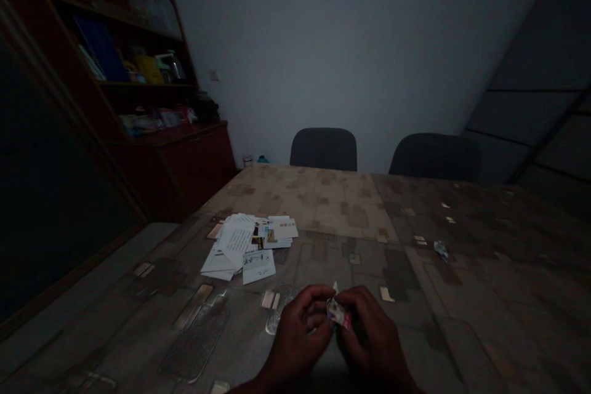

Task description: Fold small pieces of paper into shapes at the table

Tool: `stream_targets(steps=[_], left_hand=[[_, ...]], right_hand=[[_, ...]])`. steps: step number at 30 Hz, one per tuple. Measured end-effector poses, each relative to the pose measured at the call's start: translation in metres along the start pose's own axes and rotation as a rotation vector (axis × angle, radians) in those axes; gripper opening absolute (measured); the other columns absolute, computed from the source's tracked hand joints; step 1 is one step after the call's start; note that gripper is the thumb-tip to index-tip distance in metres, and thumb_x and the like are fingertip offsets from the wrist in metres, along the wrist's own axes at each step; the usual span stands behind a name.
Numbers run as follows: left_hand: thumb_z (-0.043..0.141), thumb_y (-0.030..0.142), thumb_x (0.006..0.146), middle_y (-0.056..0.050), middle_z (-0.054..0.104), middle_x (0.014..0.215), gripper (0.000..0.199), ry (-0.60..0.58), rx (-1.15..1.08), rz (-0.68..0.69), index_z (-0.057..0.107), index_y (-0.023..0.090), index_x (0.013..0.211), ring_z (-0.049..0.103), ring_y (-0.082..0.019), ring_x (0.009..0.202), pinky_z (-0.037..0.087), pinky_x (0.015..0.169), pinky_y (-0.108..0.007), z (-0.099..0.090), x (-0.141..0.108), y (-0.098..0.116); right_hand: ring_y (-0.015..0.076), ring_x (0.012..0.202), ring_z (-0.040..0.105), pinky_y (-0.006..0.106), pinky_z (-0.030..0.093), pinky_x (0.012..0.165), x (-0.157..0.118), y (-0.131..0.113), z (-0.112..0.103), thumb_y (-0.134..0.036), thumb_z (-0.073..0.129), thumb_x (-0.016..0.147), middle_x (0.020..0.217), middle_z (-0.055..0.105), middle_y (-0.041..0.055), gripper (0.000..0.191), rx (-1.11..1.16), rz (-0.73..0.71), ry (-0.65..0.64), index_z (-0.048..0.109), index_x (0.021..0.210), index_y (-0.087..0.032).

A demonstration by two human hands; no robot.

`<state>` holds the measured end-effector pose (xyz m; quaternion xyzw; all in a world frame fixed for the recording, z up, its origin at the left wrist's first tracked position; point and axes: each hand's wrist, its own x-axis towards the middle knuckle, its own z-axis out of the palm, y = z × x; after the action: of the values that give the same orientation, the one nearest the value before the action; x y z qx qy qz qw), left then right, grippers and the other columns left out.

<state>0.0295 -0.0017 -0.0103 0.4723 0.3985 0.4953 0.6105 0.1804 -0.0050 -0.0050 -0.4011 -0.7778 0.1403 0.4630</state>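
Both my hands meet low in the view, over the near part of the table. Between them is a small crumpled piece of printed paper (339, 314), white with a pink-red patch at one corner. My left hand (305, 323) pinches its left side with curled fingers. On the other side, my right hand (369, 326) grips the paper between thumb and fingers. Ahead and to the left lies a loose pile of white cards and papers (237, 243), some with handwriting, others with printed pictures. A crumpled silvery-grey scrap (441, 250) rests on the table to the right.
A patterned cover spreads over the large table (323, 265). Two dark chairs (323, 149) stand at its far side, before a pale wall. At the left rises a dark red cabinet (184, 160) with filled shelves. The room is dim.
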Motion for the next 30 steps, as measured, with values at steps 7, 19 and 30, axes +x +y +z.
stream_targets(steps=[7, 19, 30], left_hand=[[0.075, 0.025, 0.07, -0.008, 0.071, 0.091, 0.035, -0.047, -0.059, -0.025, 0.063, 0.017, 0.102, 0.069, -0.023, 0.086, 0.052, 0.079, -0.032, -0.003, -0.001, -0.005], [0.083, 0.041, 0.065, -0.007, 0.072, 0.085, 0.043, -0.038, -0.073, -0.101, 0.07, 0.017, 0.098, 0.068, -0.022, 0.085, 0.05, 0.078, -0.029, -0.005, -0.003, 0.006], [0.081, 0.038, 0.065, -0.006, 0.071, 0.079, 0.035, -0.072, -0.032, -0.068, 0.073, 0.017, 0.093, 0.067, -0.021, 0.076, 0.052, 0.073, -0.03, -0.005, -0.002, 0.004]], right_hand=[[0.0154, 0.068, 0.06, 0.023, 0.047, 0.062, -0.002, -0.001, -0.001, -0.006, 0.049, 0.078, 0.078, 0.061, 0.0003, 0.023, -0.042, 0.041, 0.04, 0.057, 0.092, -0.021], [0.0132, 0.057, 0.055, 0.021, 0.044, 0.056, -0.003, -0.008, 0.001, -0.011, 0.049, 0.079, 0.067, 0.055, -0.003, 0.013, -0.059, 0.114, 0.072, 0.056, 0.081, -0.022], [0.0129, 0.053, 0.055, 0.021, 0.043, 0.051, -0.008, -0.004, -0.001, -0.012, 0.048, 0.072, 0.064, 0.056, -0.0037, 0.016, -0.066, 0.112, 0.058, 0.057, 0.079, -0.023]])
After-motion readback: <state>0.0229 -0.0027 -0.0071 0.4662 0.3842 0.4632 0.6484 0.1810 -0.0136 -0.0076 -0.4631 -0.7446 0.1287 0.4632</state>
